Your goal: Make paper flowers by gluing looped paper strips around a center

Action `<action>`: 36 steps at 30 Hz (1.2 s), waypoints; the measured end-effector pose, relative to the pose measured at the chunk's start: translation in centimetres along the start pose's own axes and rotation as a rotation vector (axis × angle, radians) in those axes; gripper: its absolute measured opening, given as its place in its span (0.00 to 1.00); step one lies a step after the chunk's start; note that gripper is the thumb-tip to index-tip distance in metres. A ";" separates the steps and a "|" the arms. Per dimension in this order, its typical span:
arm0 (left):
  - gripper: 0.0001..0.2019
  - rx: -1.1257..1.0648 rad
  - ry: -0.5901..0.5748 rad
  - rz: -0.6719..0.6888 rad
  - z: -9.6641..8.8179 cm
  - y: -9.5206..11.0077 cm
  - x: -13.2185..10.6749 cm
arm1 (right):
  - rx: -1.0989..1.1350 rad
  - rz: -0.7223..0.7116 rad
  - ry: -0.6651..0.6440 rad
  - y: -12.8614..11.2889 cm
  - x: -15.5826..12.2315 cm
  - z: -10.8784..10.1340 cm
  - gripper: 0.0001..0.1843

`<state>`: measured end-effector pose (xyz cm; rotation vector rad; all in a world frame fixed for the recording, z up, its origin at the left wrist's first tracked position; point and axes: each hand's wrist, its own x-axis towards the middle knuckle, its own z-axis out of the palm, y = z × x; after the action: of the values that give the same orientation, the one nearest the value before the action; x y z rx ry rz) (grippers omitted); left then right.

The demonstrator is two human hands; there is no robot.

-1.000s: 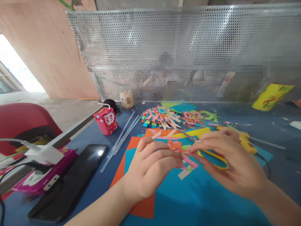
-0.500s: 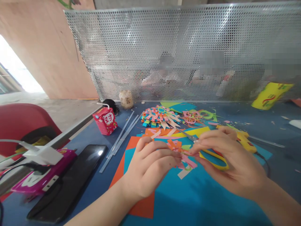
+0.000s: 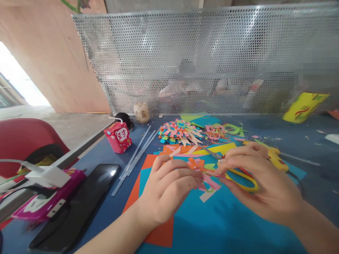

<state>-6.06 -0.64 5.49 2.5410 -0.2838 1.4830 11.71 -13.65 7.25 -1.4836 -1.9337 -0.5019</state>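
Paper-strip cluster (image 3: 208, 176), small and seemingly only a few strips along, sits pinched in the closed grip of both left hand (image 3: 169, 187) and right hand (image 3: 261, 181) just above the near sheets (image 3: 212, 225) on the bench (image 3: 304, 141), a fuller finished rosette (image 3: 180, 132) lying farther back.

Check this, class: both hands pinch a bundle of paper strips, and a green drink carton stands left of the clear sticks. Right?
No: the head view shows a red drink carton, not green. Left hand and right hand do pinch the paper strips, and the clear sticks lie to its right.
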 end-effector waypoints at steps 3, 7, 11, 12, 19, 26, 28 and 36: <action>0.13 -0.002 -0.003 0.007 0.0 0.0 0.1 | -0.005 -0.006 -0.004 -0.1 0.0 -0.1 0.10; 0.13 0.007 -0.003 0.006 0.0 0.0 0.0 | -0.045 -0.002 -0.022 -0.2 0.2 -0.4 0.07; 0.13 0.016 -0.004 0.007 0.0 0.0 0.0 | -0.049 0.007 -0.026 -0.2 0.3 -0.3 0.07; 0.13 0.017 -0.007 0.009 0.0 0.0 0.0 | -0.049 0.010 -0.020 -0.2 0.3 -0.3 0.07; 0.14 0.003 -0.011 0.000 -0.1 0.0 0.1 | -0.065 0.028 0.036 -0.2 0.4 -0.4 0.09; 0.17 -0.056 -0.008 -0.043 0.3 -0.2 -0.4 | -0.061 0.011 0.046 0.2 0.3 -0.3 0.09; 0.17 -0.080 -0.011 -0.064 0.5 -0.2 -0.5 | -0.041 0.018 0.056 0.3 0.3 -0.2 0.10; 0.09 -0.424 0.028 -0.684 1.7 -0.1 -0.5 | 0.010 0.210 0.091 0.6 0.2 0.5 0.07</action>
<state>-4.86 -0.93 4.28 1.9801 0.2374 1.0500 12.09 -13.00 6.94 -1.6071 -1.6853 -0.4555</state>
